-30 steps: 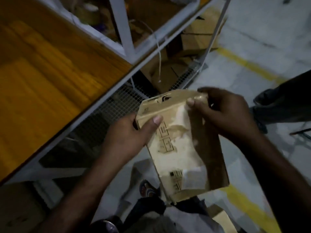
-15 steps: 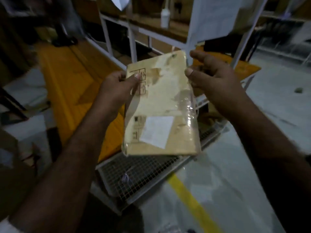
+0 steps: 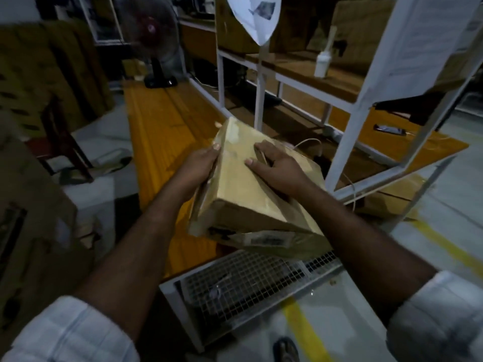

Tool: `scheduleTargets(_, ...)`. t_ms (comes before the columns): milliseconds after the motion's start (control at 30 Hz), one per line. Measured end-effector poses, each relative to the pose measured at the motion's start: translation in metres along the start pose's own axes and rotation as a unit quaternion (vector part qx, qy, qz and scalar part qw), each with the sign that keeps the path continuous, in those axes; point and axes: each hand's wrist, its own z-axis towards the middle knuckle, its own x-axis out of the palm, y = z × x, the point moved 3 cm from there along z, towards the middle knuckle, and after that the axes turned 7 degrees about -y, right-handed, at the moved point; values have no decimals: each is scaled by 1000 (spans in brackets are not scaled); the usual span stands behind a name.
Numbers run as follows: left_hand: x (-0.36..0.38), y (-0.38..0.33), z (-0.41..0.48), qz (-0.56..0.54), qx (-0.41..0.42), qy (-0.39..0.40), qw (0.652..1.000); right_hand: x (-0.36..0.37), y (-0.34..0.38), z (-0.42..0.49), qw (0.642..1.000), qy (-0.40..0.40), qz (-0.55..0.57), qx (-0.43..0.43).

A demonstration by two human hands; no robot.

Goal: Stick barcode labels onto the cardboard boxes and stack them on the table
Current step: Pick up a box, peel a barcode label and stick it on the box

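Observation:
A taped brown cardboard box is tilted over the near end of the orange wooden table. My left hand grips its left side, thumb at the upper corner. My right hand lies on its top face, fingers spread and curled over the right part. A white barcode label shows on the box's near side face, which points down toward me. Whether the box touches the table is hidden beneath it.
A white metal shelf frame stands right of the box with a white bottle and a phone on its boards. A wire mesh shelf sits below the table end. A fan and stacked cartons stand at left.
The box was lifted from low by the floor, held up flat facing me, then turned so its labelled face points down and near. My view rose to the table.

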Motion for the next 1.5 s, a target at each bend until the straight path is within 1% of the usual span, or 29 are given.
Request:
scheduleTargets(67,-11,7,-3,-29,-43,16,999,24,-11,11,999,19,-13,25)
scheduleTargets(133,-22,19,-3,-20,-81,42,996,47,-18,22,995,69,-64,11)
scheduleTargets(167,-27,25,-4,17,-93,47,994,59,-18,25,989,105,-102,-11)
scheduleTargets(233,-32,37,-5,154,-87,54,983,76,-16,32,971,154,-168,-72)
scheduleTargets(300,-25,48,-10,308,-67,94,944,79,-12,40,963,169,-185,-101)
scheduleTargets(367,-11,58,-22,437,-28,150,887,69,-12,45,962,192,-164,-101)
scheduleTargets(433,-2,69,-32,531,35,168,830,48,-18,40,967,208,-118,-90)
scheduleTargets(467,0,73,-35,562,64,164,808,34,-22,31,967,216,-93,-94)
scheduleTargets(500,-1,77,-35,574,78,160,799,21,-24,19,963,236,-71,-110)
scheduleTargets(533,-2,78,-32,569,79,159,803,12,-28,4,951,270,-64,-136)
scheduleTargets(567,-4,80,-26,556,70,160,813,8,-34,-11,933,309,-82,-165)
scheduleTargets(600,-5,81,-19,540,60,163,823,6,-44,-21,915,332,-119,-198)
scheduleTargets(633,-5,81,-11,530,57,165,830,7,-56,-23,905,316,-156,-238)
scheduleTargets(667,-4,80,0,526,57,166,832,11,-67,-19,903,274,-175,-280)
scheduleTargets(700,-2,80,13,524,58,168,833,16,-74,-10,907,233,-178,-303)
scheduleTargets(733,-1,78,26,521,54,170,834,20,-79,4,913,212,-169,-305)
scheduleTargets(800,2,73,54,512,36,169,841,31,-83,38,923,223,-132,-286)
scheduleTargets(867,4,67,78,501,17,162,850,38,-81,70,920,237,-126,-287)
scheduleTargets(933,3,58,94,490,17,140,860,39,-77,94,917,231,-125,-300)
scheduleTargets(1033,0,44,107,456,38,88,885,20,-72,118,933,201,-80,-288)
scheduleTargets(1133,-1,33,111,444,48,77,891,-2,-65,139,952,143,-29,-270)
scheduleTargets(1200,-4,20,116,417,40,53,907,-16,-67,154,961,98,-29,-256)
scheduleTargets(1267,-13,5,124,390,34,24,920,-32,-76,169,974,39,-57,-217)
scheduleTargets(1333,-25,-9,130,374,21,19,927,-50,-88,179,982,-19,-45,-181)
scheduleTargets(1367,-32,-14,131,363,12,27,931,-56,-93,182,987,-32,-11,-158)
scheduleTargets(1433,-43,-24,131,346,-14,41,937,-59,-92,179,992,-21,80,-96)
scheduleTargets(1467,-47,-29,130,352,-28,41,935,-56,-87,177,992,-13,99,-77)
scheduleTargets(1500,-51,-32,132,367,-40,37,929,-51,-82,175,993,-14,88,-79)
